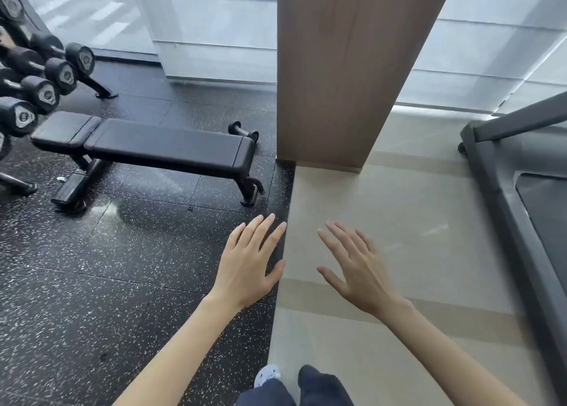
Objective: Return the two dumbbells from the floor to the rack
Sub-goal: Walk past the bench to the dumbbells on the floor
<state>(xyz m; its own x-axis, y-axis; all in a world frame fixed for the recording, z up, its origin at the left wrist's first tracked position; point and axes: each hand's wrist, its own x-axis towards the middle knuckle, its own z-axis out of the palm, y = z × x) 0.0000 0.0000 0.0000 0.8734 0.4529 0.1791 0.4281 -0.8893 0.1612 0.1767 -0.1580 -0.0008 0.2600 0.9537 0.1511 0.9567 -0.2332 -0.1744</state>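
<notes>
At the bottom edge, dark trouser legs and a pale patterned shoe are standing where the floors meet. Both bare forearms are reaching forward. The left grip is hanging over the black rubber floor, a matte tiled surface flecked with white. Its fingers are straight and slightly spread, and it is holding nothing. The right grip is hanging over the glossy beige tile floor, also flat, splayed and empty, with its palm facing down.

Further on, a black padded bench is lying flat on angular metal legs, its vinyl top smooth and rectangular. Just behind its right end, one small dumbbell is lying on the rubber floor, with round dark heads and a shiny slim handle. A second one on the floor is not showing.

At the left edge, the rack is carrying rows of large dark dumbbells with silver end caps. Beyond stand a brown wood-grain pillar, a grey treadmill and translucent white window panels.
</notes>
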